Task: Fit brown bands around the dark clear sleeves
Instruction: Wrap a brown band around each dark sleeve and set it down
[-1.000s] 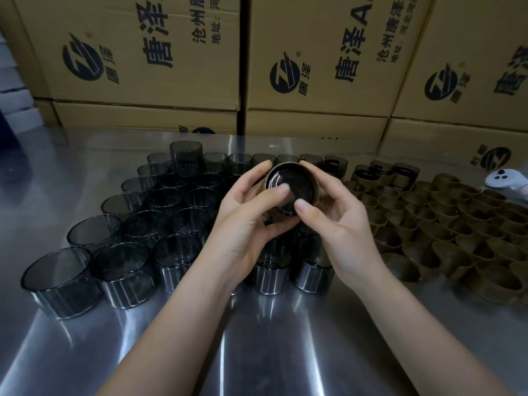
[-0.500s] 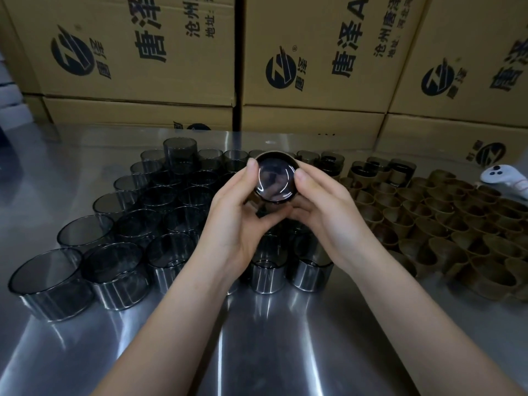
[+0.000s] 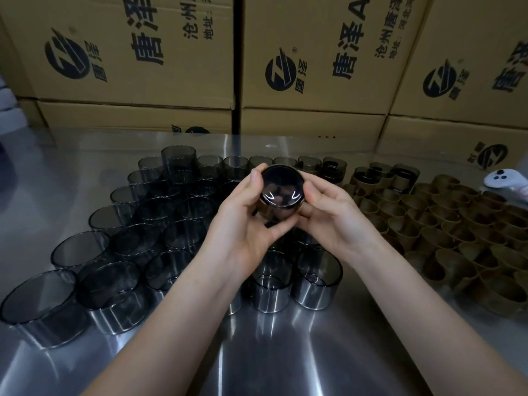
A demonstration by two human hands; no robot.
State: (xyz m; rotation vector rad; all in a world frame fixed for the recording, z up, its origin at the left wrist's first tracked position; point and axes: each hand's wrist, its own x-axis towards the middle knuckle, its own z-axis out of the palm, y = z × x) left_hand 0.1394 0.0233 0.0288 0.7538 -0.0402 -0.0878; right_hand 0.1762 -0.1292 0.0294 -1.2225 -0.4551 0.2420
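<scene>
Dark clear sleeve, one, held tilted above the steel table; the left hand and right hand each curl fingers and thumb round its wall. Below and to the left stand roughly thirty loose sleeves. To the right lie brown bands, too crowded to count, and one white controller.

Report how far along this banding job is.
Done: a few banded dark sleeves stand at the back. In hand: the left hand and right hand grip one round dark clear sleeve; its band is hard to make out. Remaining: many bare dark clear sleeves and loose brown bands.
</scene>
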